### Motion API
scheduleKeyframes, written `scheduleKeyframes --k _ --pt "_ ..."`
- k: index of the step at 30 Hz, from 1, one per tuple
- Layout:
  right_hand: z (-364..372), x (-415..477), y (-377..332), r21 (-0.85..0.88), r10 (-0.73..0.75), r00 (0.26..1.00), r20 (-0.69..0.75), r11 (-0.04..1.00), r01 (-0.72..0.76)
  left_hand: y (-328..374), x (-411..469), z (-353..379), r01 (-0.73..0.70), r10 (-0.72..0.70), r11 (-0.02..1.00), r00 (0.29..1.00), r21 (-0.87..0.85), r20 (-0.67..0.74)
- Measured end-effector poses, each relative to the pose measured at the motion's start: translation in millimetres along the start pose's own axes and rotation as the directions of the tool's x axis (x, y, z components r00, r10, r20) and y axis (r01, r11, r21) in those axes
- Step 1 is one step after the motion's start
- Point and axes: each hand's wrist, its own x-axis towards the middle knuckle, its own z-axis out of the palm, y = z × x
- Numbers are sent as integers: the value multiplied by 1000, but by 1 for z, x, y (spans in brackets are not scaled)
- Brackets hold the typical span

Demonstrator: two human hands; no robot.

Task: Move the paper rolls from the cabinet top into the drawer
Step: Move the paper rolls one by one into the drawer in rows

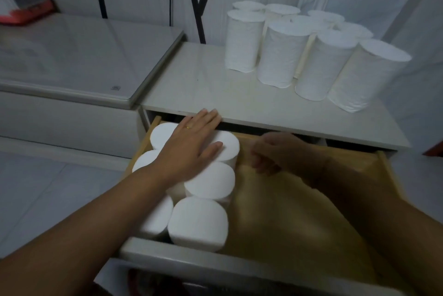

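Resting flat with straight fingers, the left hand [191, 142] lies on the tops of the paper rolls in the drawer [199, 221], a ring [189, 127] on one finger. The right hand [275, 152] hovers just beside them over the bare brown drawer floor, well apart from the left. Its fingers are bent downward, and it is too blurred to tell whether they grip anything. The rolls in the pulled-out drawer [386, 166] stand upright, packed against its left side. More paper rolls [282, 53] stand clustered at the back right of the cabinet top [191, 84]. A glossy white unit [84, 56] adjoins the cabinet on the left, with a red box [26, 12] at its far corner.
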Motion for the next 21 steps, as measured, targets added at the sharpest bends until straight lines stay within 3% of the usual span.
scheduleKeyframes --k 3,7,12,21 --pt "-25 31 -10 88 -62 967 -248 992 87 -7 7 1 62 -62 998 998 25 -2" --pt "-28 81 -20 140 -113 870 -481 969 203 -20 17 0 126 -127 992 992 26 24" --pt "-17 146 -39 111 -154 789 -595 956 271 -27 28 1 171 -173 983 985 66 26" --pt "-18 228 -61 99 -71 593 -802 963 250 -28 33 5 171 -170 983 985 64 -24"
